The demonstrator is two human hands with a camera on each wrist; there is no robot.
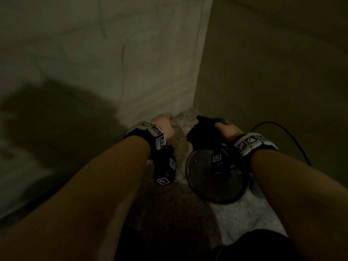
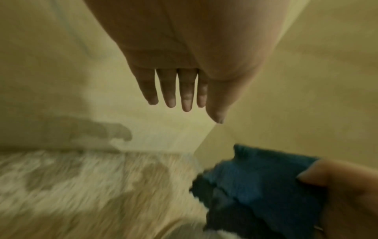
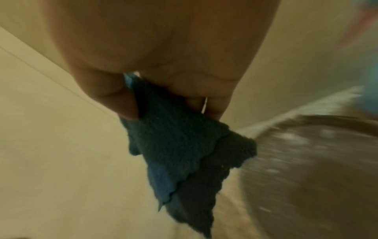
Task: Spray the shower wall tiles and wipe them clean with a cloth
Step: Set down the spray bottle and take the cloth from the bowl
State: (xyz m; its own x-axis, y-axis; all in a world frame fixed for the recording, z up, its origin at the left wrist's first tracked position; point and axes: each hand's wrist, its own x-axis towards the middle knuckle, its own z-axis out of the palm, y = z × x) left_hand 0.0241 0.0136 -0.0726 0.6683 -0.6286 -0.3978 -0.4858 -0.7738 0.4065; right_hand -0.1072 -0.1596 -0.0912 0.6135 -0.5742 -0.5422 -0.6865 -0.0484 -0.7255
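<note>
My right hand (image 1: 224, 129) pinches a dark blue cloth (image 1: 202, 131) between thumb and fingers, low in the corner of the shower. The right wrist view has the cloth (image 3: 180, 150) hanging folded from the fingers (image 3: 216, 103). In the left wrist view the same cloth (image 2: 253, 186) sits at the lower right. My left hand (image 1: 163, 123) hovers beside it near the corner, holding nothing; its fingers (image 2: 169, 90) are straight and slightly spread. The pale wall tiles (image 1: 113, 53) rise to the left, a second tiled wall (image 1: 273, 72) to the right. No spray bottle shows.
A speckled stone floor or ledge (image 1: 241, 213) runs under my arms. A round dark metal disc (image 1: 216, 176), perhaps a drain cover, lies below my right wrist. A thin black cable (image 1: 293, 140) loops along the right wall. The scene is dim and blurred.
</note>
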